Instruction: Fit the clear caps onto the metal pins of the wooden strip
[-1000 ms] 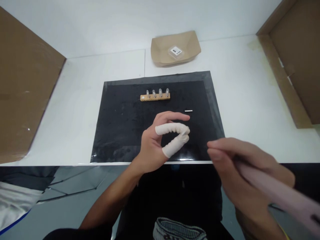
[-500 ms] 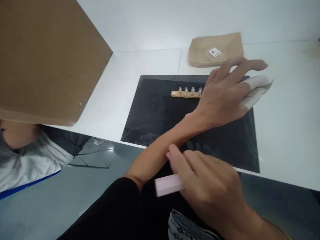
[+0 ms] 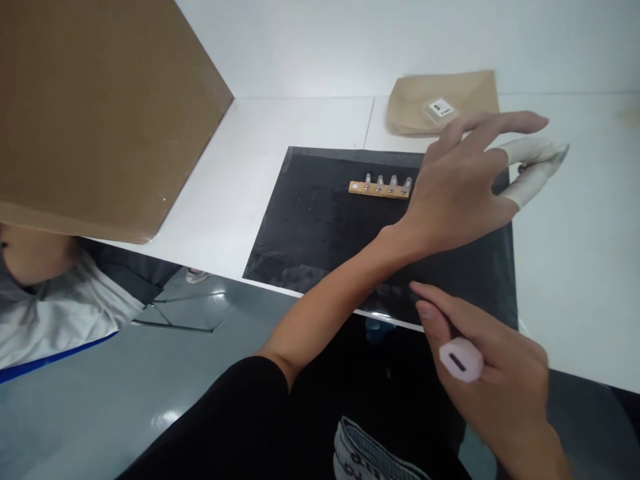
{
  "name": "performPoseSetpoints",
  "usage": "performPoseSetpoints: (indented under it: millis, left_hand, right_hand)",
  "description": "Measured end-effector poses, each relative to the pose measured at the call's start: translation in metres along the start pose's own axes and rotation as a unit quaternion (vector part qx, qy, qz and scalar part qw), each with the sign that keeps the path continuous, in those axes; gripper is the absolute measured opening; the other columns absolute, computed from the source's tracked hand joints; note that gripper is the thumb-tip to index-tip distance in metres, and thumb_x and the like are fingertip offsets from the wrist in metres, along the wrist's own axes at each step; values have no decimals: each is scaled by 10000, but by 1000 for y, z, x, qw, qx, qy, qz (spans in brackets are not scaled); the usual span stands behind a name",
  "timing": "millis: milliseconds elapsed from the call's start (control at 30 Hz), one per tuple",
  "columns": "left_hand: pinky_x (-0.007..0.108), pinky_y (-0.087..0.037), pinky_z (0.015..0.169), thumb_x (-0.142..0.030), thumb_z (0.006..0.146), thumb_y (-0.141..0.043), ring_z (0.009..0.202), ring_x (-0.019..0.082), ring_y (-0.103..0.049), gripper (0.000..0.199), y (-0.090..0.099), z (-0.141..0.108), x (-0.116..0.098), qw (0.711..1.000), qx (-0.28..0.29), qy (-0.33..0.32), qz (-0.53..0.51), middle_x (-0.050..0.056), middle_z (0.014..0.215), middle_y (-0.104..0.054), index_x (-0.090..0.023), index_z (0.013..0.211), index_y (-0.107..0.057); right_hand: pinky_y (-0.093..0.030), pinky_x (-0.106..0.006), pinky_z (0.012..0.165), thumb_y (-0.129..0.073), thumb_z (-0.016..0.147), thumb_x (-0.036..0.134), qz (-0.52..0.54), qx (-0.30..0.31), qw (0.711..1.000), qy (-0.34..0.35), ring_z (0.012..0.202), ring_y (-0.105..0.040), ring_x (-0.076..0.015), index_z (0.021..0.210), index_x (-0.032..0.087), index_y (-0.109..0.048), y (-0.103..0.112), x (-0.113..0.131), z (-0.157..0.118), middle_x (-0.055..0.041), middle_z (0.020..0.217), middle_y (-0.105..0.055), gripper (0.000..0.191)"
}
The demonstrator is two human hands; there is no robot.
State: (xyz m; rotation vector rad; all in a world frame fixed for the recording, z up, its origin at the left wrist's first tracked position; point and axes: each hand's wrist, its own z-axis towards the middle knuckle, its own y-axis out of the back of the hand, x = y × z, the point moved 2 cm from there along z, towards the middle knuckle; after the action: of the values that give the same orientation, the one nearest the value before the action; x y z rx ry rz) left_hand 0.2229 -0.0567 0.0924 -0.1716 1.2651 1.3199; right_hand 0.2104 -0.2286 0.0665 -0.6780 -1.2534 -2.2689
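Observation:
My left hand [image 3: 460, 183] hangs above the right part of a black mat [image 3: 315, 227]. White finger cots [image 3: 527, 187] cover its thumb and index finger, whose tips pinch a thin, greyish piece too small to make out. The other fingers stretch out. Below it, near the mat's front edge, my right hand [image 3: 505, 377] is closed round a pale pink faceted handle [image 3: 461, 360], whose end with a dark slot faces me. On the mat, left of my left hand, lies a tan strip [image 3: 356, 187] with several clear, nail-shaped tips [image 3: 380, 181] standing along it.
A brown paper packet [image 3: 473, 90] with a small clear labelled case [image 3: 440, 110] on it lies at the back of the white table [image 3: 575, 267]. A large brown board [image 3: 100, 107] stands at the left. Another person's sleeve [image 3: 65, 313] shows beyond it.
My right hand has moved right and turned, so the pink handle's end now faces me. My left hand's covered thumb and index finger show a gap behind their joined tips.

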Motion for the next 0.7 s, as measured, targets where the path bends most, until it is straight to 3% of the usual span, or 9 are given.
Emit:
performPoseSetpoints:
  millis: [67,133,200,233,267,333,400,600,700]
  left_hand:
    - [485,-443,873,-309,957,-145,1543,385,-210,715,-5,-1,1,993,74,-15,-94,-94,1657,-219,-4,341,-342]
    - [566,-348,717,-334,778,203,1496,514,-23,776,-12,-3,0,952,206,-97,-205,-138,1586,264,87,392,-321]
    - [549,-356,712,-342,749,239,1461,565,-28,863,-14,-2,3,926,234,-129,-265,-154,1528,372,121,437,-419]
    - [512,-425,811,-338,889,114,1489,552,-42,887,-12,0,5,936,191,-112,-273,-192,1616,262,92,501,-558]
    - [450,-471,974,-319,1024,-150,1545,498,-149,771,-8,1,9,952,119,-81,-270,-197,1717,-20,19,596,-696]
    - [424,-443,1216,-128,991,-599,1501,316,-487,276,1,2,13,966,-31,-38,-255,-26,1498,-623,-112,814,-811]
    - [440,-444,1259,-30,904,-729,1279,223,-690,127,9,-2,11,961,-99,-42,-256,54,1196,-769,-141,908,-791]
    - [384,-558,1118,-72,906,-727,1193,219,-696,50,35,-32,3,943,0,-95,-319,94,1166,-744,-115,895,-750]
    - [426,-573,1085,-181,930,-748,1222,249,-692,59,51,-55,10,934,65,-46,-349,97,1239,-731,-159,875,-753]
  right_hand:
    - [-635,-298,722,-676,995,193,0,-11,999,-32,803,-790,-191,1257,233,-736,3,-2,2,-43,1047,-816,272]
    - [-645,-283,757,-668,1014,254,-20,-24,998,-52,836,-802,-195,1236,219,-752,6,-4,2,-52,1062,-821,240]
    - [-649,-272,756,-650,1029,310,-36,-30,997,-68,840,-806,-196,1211,210,-764,9,-7,3,-53,1052,-825,237]
    - [-651,-269,752,-644,1033,332,-42,-30,996,-76,835,-807,-195,1197,208,-769,10,-7,3,-50,1047,-826,240]
    - [-652,-271,752,-644,1032,345,-48,-28,995,-86,833,-807,-196,1184,210,-774,11,-8,3,-43,1042,-827,241]
    - [-653,-288,769,-649,1026,338,-54,-32,991,-114,843,-805,-202,1168,214,-780,13,-10,2,-31,1042,-826,230]
    - [-643,-308,785,-664,1014,318,-47,-48,987,-146,853,-796,-206,1165,229,-788,16,-13,2,-21,1055,-821,215]
    - [-445,-278,532,-740,963,368,-39,-136,964,-227,527,-543,-106,1166,310,-804,24,-28,0,37,776,-728,221]
    - [-412,-245,502,-776,931,302,-6,-158,965,-209,473,-435,-74,1144,300,-806,28,-28,4,76,599,-554,215]
